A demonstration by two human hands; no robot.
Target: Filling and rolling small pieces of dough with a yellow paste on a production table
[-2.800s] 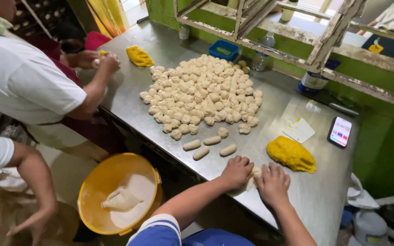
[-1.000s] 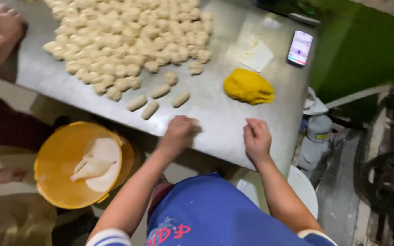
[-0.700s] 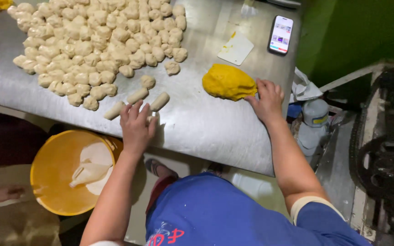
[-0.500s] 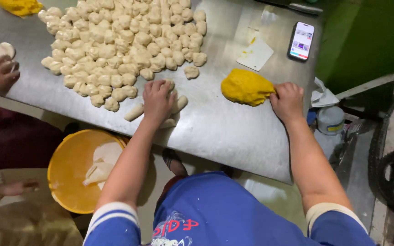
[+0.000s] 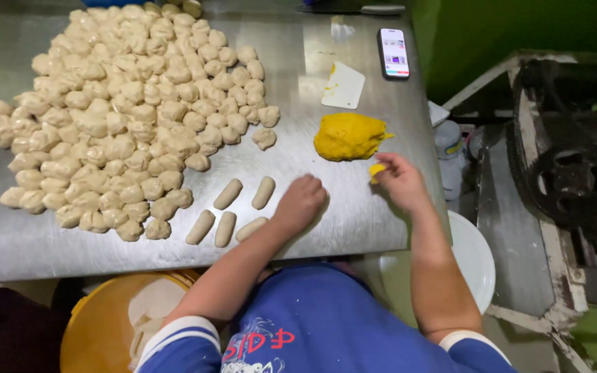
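My left hand [image 5: 302, 202] rests on the steel table [image 5: 354, 221] with its fingers curled; whether anything lies under it is hidden. Just left of it lie several pale dough rolls [image 5: 228, 194]. My right hand [image 5: 401, 182] pinches a small yellow dough piece [image 5: 376, 169] right below the big yellow dough lump [image 5: 349, 137]. A wide heap of pale dough pieces [image 5: 126, 103] covers the table's left half.
A white scraper card [image 5: 344, 85] and a phone [image 5: 393, 52] lie beyond the yellow lump. An orange tub with white dough [image 5: 105, 331] stands under the table's near edge. A white stool [image 5: 475, 257], a plastic bottle [image 5: 448, 148] and a belt-wheel machine [image 5: 575, 179] are at the right.
My left hand has slid right, off the dough rolls. My right hand has come off the yellow lump with a small piece pinched from it. The view has shifted left over the table.
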